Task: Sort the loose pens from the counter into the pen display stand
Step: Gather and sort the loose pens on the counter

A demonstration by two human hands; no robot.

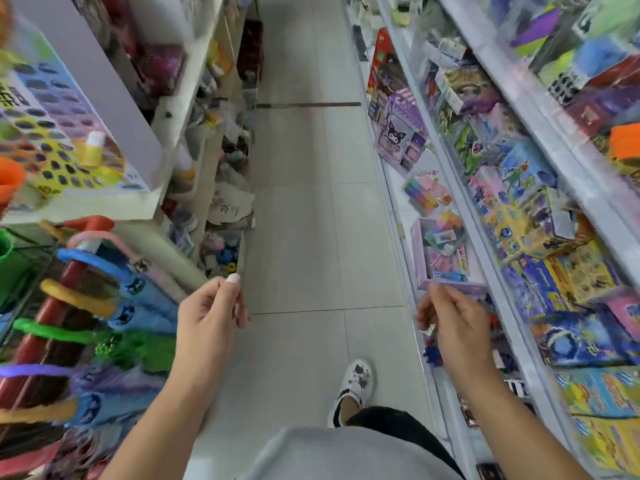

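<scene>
- Head view looks down a narrow shop aisle with a pale tiled floor running away from the person, a dark seam crossing it farther up.
- White shelves line the right side, packed with colourful boxed toys and stationery sets; a purple boxed set with a cartoon figure stands tilted on the lowest shelf, and a pack of markers lies nearer along the same shelf.
- On the left, more white shelving holds blurred goods, and a rack of umbrellas with curved handles in blue, yellow, green and purple juts out by the near left edge of the aisle.
- Left hand is raised over the floor, fingers loosely curled toward the thumb, gripping nothing that can be made out.
- Right hand hovers at the front edge of the lowest right shelf, fingers bent and pinched together; whether it grips anything I cannot tell.
- No pen, counter or pen stand can be picked out, so their position and direction cannot be told.
- One white patterned shoe stands on the floor between the arms.
</scene>
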